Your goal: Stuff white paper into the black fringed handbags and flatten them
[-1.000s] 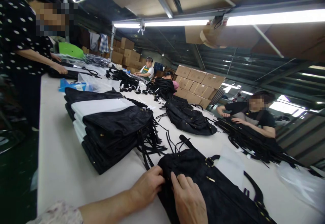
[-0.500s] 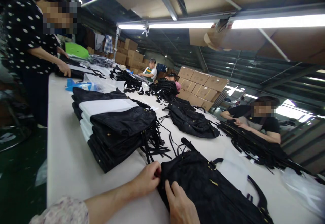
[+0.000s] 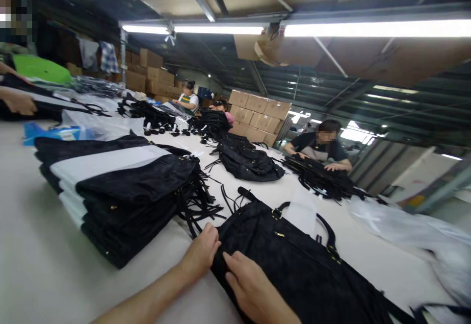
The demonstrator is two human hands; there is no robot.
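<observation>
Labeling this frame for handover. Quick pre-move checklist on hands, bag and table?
1. Left hand on the bag corner: ok, fingers curled at its edge.
2. Right hand flat on the bag: ok.
3. Bag lying flat on the table: ok.
4. Stack apart from the bag: ok, though its loose straps reach close.
5. Bag's zip shut: cannot tell.
6. Co-worker's hands away from the bag: ok.

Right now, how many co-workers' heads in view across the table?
3: one seated right of centre over black straps, two far back, one in a green-trimmed top, one in pink. Others may be hidden.
</observation>
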